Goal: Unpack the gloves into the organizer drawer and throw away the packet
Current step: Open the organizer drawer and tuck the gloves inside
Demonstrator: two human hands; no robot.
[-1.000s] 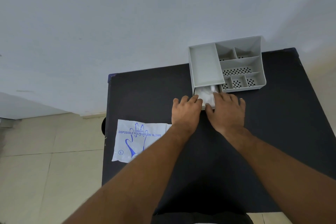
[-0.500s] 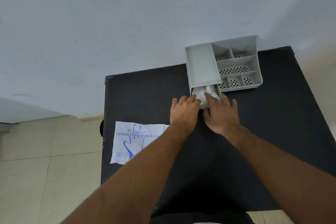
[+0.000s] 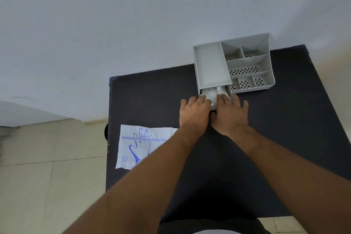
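Note:
A grey organizer point(image 3: 247, 62) stands at the table's far edge against the wall. Its drawer point(image 3: 206, 94) sticks out a little at the lower left, with clear plastic gloves point(image 3: 215, 91) bunched inside. My left hand point(image 3: 194, 114) lies flat with its fingertips on the drawer's front left corner. My right hand point(image 3: 230, 116) lies beside it, fingers spread, with the first fingers over the drawer's front edge on the gloves. The white glove packet point(image 3: 140, 144) with blue print lies flat at the table's left edge, partly under my left forearm.
The dark table point(image 3: 294, 129) ends close on the left, with tiled floor point(image 3: 47, 176) beyond. A pale wall point(image 3: 133, 24) rises right behind the organizer.
The drawer has slid further into the organizer, with both hands following it forward. The packet has not moved.

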